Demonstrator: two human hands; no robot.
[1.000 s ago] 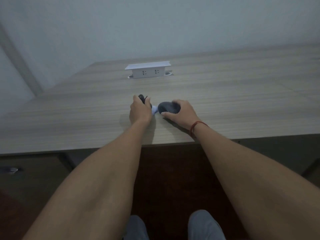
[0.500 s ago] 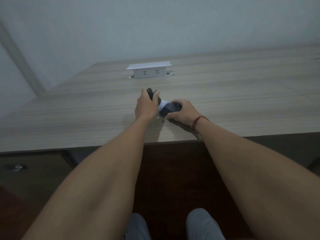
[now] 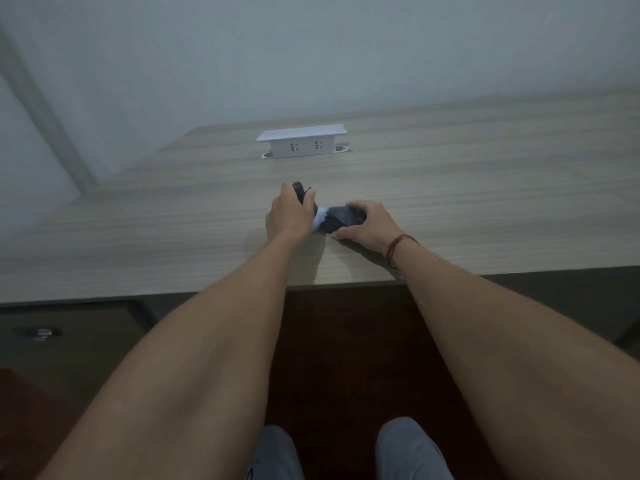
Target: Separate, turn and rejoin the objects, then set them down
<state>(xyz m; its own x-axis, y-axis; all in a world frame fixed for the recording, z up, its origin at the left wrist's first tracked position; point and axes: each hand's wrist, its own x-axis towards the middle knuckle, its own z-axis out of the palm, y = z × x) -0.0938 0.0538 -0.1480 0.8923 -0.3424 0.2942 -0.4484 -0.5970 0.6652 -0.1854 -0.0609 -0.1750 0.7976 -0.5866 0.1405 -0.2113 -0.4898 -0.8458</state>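
Head view looks down two bare forearms to a pale wood-grain counter (image 3: 450,209). Left hand (image 3: 289,216) is curled round a small dark brush (image 3: 298,189) whose handle pokes out past the knuckles, and a tuft of white bristles (image 3: 320,220) shows at the thumb side. Right hand (image 3: 367,225), with a red cord at the wrist, has its fingers and thumb wrapped over a dark rounded object (image 3: 346,216), likely a computer mouse, which rests on the counter just in from the near edge. The bristles touch the left end of that object; whether they press hard or only graze it cannot be told. Judging from this, the step in hand is brushing the object clean while the other hand steadies it. To do it well, the right hand should pin the object flat so that it cannot skid, the strokes should be short and light and run away from the body, and the brush should be tilted so that the bristle tips, not the dark ferrule, meet the surface. Farther back, well apart from both hands, stands a white pop-up socket box (image 3: 302,144).
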